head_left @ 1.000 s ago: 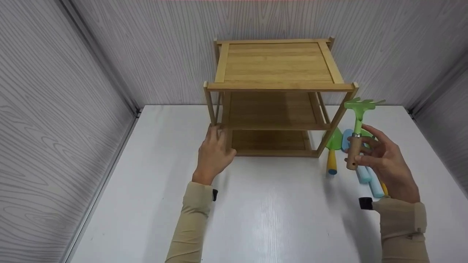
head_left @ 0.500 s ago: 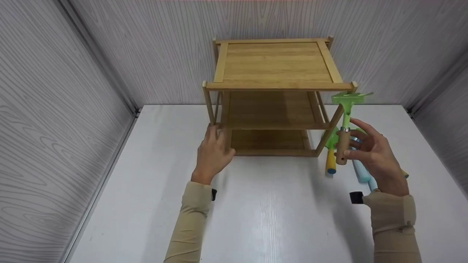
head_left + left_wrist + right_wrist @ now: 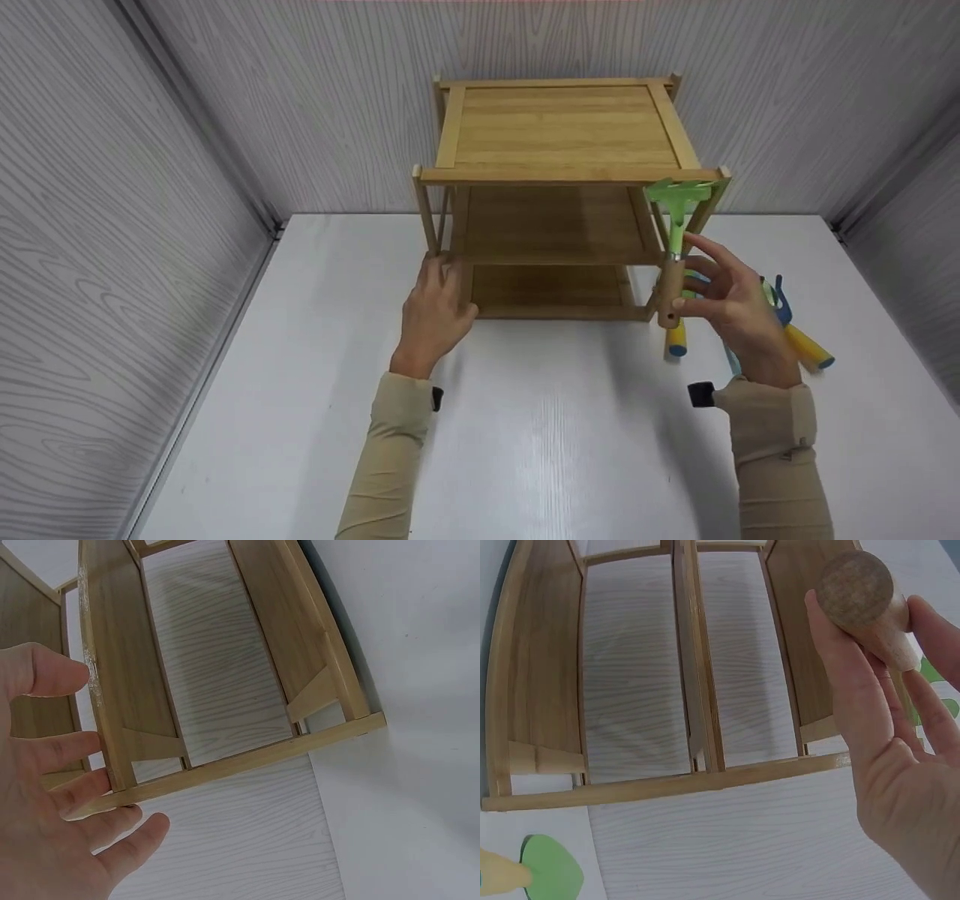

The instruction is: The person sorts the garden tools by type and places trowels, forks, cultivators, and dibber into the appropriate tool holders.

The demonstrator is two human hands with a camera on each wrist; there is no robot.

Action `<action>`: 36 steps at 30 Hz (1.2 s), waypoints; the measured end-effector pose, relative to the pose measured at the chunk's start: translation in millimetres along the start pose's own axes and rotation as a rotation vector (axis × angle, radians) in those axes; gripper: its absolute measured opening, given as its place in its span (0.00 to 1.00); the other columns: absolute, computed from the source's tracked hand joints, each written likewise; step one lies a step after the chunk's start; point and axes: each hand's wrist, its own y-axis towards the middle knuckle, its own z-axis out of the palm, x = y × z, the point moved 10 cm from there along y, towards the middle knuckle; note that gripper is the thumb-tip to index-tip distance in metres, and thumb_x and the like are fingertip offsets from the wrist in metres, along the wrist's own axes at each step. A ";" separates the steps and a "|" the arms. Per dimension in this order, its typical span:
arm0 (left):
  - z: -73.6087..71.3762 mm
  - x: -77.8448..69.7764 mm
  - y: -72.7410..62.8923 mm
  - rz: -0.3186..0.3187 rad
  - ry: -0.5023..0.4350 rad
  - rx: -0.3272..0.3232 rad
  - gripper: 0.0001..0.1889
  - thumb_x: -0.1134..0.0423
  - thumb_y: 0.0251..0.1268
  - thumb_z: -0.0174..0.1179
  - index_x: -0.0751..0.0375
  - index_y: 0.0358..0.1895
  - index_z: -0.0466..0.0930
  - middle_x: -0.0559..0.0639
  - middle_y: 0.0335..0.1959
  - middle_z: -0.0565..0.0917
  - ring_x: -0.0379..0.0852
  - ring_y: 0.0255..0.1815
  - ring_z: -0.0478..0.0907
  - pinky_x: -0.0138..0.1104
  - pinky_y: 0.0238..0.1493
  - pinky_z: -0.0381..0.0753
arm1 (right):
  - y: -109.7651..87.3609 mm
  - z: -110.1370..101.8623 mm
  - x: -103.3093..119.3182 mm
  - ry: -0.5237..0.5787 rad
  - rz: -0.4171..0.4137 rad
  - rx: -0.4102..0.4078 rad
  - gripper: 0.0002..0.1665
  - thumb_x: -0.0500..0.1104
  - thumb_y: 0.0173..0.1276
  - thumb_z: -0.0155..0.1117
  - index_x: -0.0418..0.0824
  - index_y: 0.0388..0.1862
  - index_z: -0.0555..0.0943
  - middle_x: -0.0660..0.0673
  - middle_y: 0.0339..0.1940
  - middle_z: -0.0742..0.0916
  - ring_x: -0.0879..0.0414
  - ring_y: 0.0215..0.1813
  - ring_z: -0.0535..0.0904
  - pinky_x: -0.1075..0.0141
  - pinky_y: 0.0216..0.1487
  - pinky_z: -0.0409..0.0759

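A three-tier wooden shelf rack (image 3: 570,127) stands against the back wall. My left hand (image 3: 435,315) holds its front left side at the middle tier; in the left wrist view the thumb and fingers are around the shelf's edge and post (image 3: 112,742). Raised in front of the rack's right side, my right hand (image 3: 739,307) pinches a small hand rake (image 3: 672,277) by its wooden handle. Its green toothed head points up, in front of the top right corner. From the right wrist view, only the round handle end (image 3: 855,589) and part of the green head show.
Behind my right hand, partly hidden, lies a trowel with a yellow handle (image 3: 676,342) and green blade (image 3: 551,870). Farther right is a blue tool with a yellow handle (image 3: 808,346). Patterned panels (image 3: 337,112) enclose the white table (image 3: 525,450).
My right hand has carried the hand rake left and slightly up, from beside the rack to in front of its right post. The blue and yellow tool has come into view. The left hand stays put.
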 end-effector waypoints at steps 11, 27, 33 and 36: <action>0.2 -0.2 -1.6 -0.005 0.045 0.027 0.26 0.74 0.59 0.61 0.74 0.63 0.72 0.65 0.62 0.70 0.61 0.57 0.75 0.45 0.37 0.86 | 8.1 14.9 -4.4 0.047 -0.058 0.047 0.52 0.11 0.53 0.56 0.42 0.76 0.69 0.41 0.54 0.84 0.47 0.51 0.85 0.58 0.53 0.85; 3.7 2.7 -0.8 -0.042 0.061 0.053 0.23 0.72 0.62 0.61 0.74 0.61 0.75 0.67 0.62 0.70 0.59 0.48 0.77 0.46 0.36 0.86 | 18.7 27.7 -3.3 -0.078 0.007 0.013 0.49 0.16 0.56 0.63 0.42 0.76 0.69 0.37 0.54 0.84 0.49 0.48 0.84 0.63 0.48 0.85; 3.1 3.1 -0.8 -0.040 0.074 0.048 0.21 0.71 0.63 0.60 0.75 0.59 0.75 0.67 0.62 0.71 0.62 0.51 0.77 0.47 0.36 0.86 | 21.4 35.5 -4.8 -0.071 0.026 0.032 0.49 0.16 0.57 0.63 0.42 0.77 0.68 0.37 0.55 0.84 0.48 0.48 0.83 0.62 0.48 0.85; 3.4 2.6 -0.4 -0.035 0.072 0.041 0.20 0.72 0.62 0.61 0.74 0.58 0.76 0.67 0.61 0.71 0.62 0.51 0.77 0.48 0.36 0.86 | 23.1 40.5 -4.9 -0.045 0.016 0.043 0.49 0.16 0.56 0.63 0.41 0.77 0.68 0.38 0.55 0.83 0.48 0.49 0.83 0.63 0.45 0.85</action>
